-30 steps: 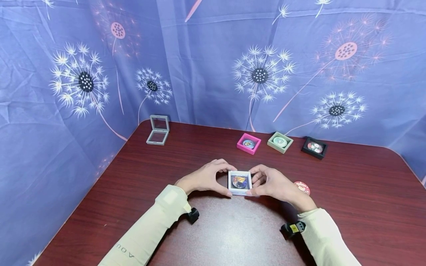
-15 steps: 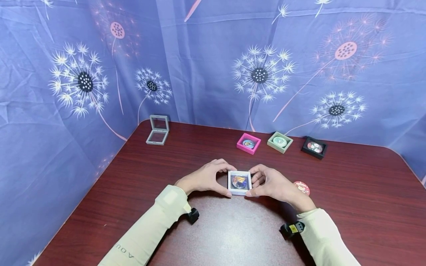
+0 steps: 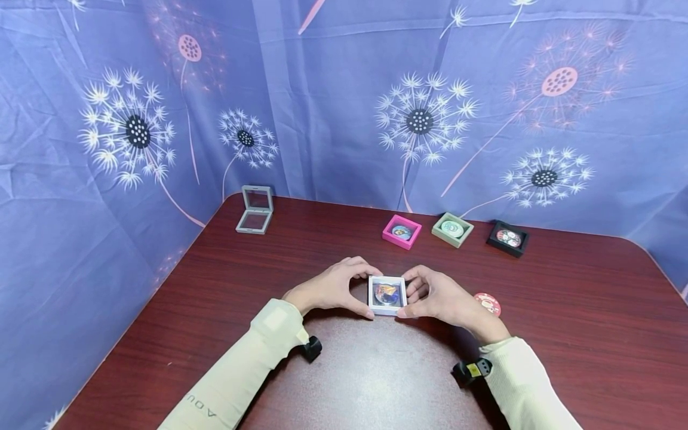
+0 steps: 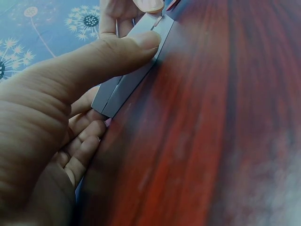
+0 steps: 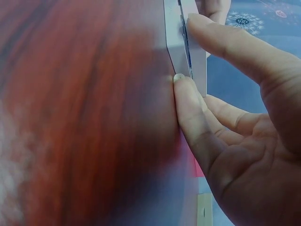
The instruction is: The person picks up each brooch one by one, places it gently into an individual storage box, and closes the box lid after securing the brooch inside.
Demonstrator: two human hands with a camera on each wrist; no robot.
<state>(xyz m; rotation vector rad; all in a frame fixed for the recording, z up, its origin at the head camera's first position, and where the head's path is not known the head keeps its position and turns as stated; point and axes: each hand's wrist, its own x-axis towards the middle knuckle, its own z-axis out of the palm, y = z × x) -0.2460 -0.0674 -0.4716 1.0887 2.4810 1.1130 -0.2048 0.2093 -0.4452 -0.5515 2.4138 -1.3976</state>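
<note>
A small square white display case (image 3: 387, 312) lies on the table in front of me, with a round, colourful printed disc (image 3: 386, 293) showing through its window. My left hand (image 3: 335, 288) holds its left side, thumb at the near edge and fingers at the far corner. From the other side my right hand (image 3: 442, 298) grips it, thumb at the near right corner. The left wrist view shows the case's side (image 4: 134, 70) with a seam along it and the thumb across it. In the right wrist view, a thin dark gap runs along the case edge (image 5: 176, 42).
Pink (image 3: 388, 235), green (image 3: 442, 237) and black (image 3: 516, 248) cases, each with a round disc, stand along the back. An unfolded grey case (image 3: 255, 222) stands at the back left. Partly behind my right wrist lies a red disc (image 3: 487, 303). A patterned blue cloth (image 3: 344, 107) hangs behind the table.
</note>
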